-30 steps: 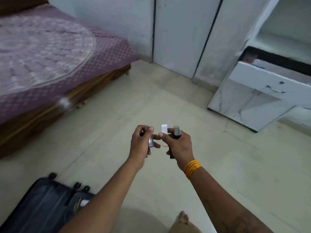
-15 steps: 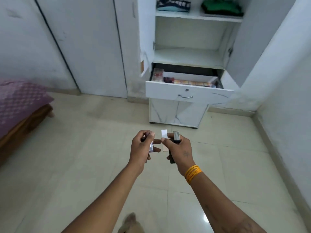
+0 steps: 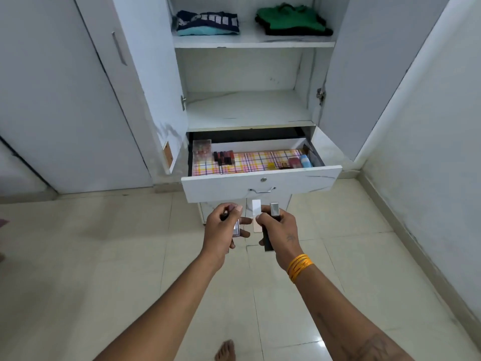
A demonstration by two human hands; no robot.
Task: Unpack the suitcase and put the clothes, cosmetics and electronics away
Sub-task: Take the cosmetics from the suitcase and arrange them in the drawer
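Cosmetics fill both hands: the left hand has its grip clenched round a silver-ended tube, and the right hand grasps a dark silver-capped stick plus a pale slim one. The open drawer lies just ahead of and above both grips. Best to lift over its front and set each piece on the checked lining, between the lipsticks and the bottles.

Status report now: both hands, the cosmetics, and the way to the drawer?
Left hand grips one small cosmetic. Right hand grips two cosmetic tubes. Drawer open ahead, cosmetics already inside. Nothing in the way.
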